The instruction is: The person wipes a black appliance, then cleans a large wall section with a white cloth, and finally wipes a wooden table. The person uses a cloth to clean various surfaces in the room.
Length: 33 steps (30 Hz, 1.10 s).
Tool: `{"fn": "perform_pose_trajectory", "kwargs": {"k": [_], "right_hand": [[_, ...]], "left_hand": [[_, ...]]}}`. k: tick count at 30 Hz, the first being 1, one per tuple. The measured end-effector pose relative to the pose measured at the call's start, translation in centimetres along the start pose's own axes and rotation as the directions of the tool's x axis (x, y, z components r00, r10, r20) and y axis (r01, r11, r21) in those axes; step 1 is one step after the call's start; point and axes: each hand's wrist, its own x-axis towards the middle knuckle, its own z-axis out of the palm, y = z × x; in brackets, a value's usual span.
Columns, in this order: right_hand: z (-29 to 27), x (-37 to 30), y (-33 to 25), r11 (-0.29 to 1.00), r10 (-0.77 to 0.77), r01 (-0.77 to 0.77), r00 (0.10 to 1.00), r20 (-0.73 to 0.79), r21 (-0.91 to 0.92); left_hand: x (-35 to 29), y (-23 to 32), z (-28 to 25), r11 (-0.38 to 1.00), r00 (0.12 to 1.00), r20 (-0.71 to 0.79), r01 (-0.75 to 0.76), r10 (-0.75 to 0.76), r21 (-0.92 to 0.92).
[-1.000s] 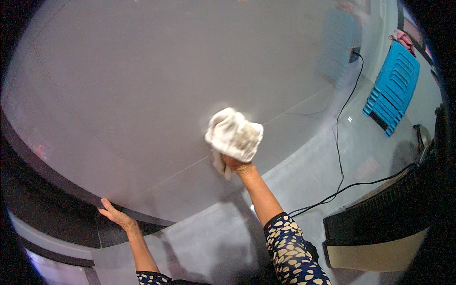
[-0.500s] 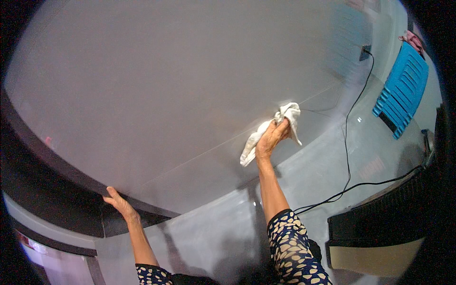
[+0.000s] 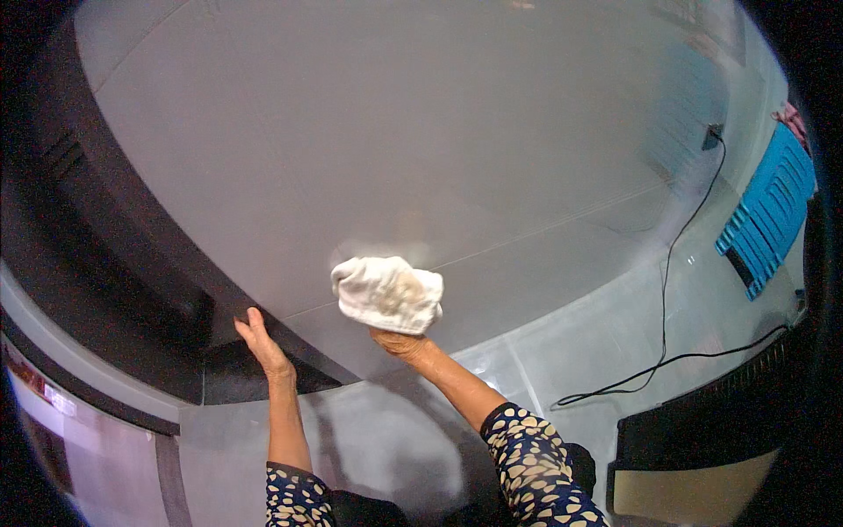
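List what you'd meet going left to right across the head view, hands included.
Left hand → white cloth → wall socket with black cable plugged in → blue slatted plastic piece. Right hand omitted: overlaps the cloth.

My bare right hand [image 3: 399, 343] holds a crumpled, brown-stained white cloth [image 3: 386, 294] at the smooth grey wall [image 3: 395, 132], near its bottom edge; my left hand [image 3: 266, 349], unclenched, is at the wall's dark left edge. Toward the right edge, a thin black cable [image 3: 665, 303] runs from a dark socket [image 3: 712, 137] to the pale grey floor [image 3: 580, 338].
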Motion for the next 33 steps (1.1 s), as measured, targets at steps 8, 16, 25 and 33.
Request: {"fn": "perform_pose_trajectory", "kwargs": {"k": [8, 16, 25, 33], "right_hand": [[-5.4, 3.8, 2.1, 0.997, 0.044, -0.043, 0.999, -0.014, 0.059], [-17.9, 15.6, -2.5, 0.998, 0.018, -0.038, 0.913, -0.407, -0.042], [-9.0, 9.5, -2.7, 0.909, -0.414, 0.414, 0.894, -0.170, -0.037], [-6.9, 1.2, -0.6, 0.929, -0.334, 0.371, 0.825, 0.456, 0.010]], "left_hand": [[0.4, -0.2, -1.9, 1.000, 1.000, -0.020, 0.013, -0.013, 0.010], [0.1, 3.3, -0.6, 0.995, 0.999, -0.042, -0.017, 0.021, 0.102], [-2.0, 3.9, 1.8, 0.997, 0.998, -0.054, -0.028, 0.032, 0.074], [-1.1, 3.5, 0.5, 0.999, 0.999, 0.003, -0.037, 0.037, 0.031]]}}
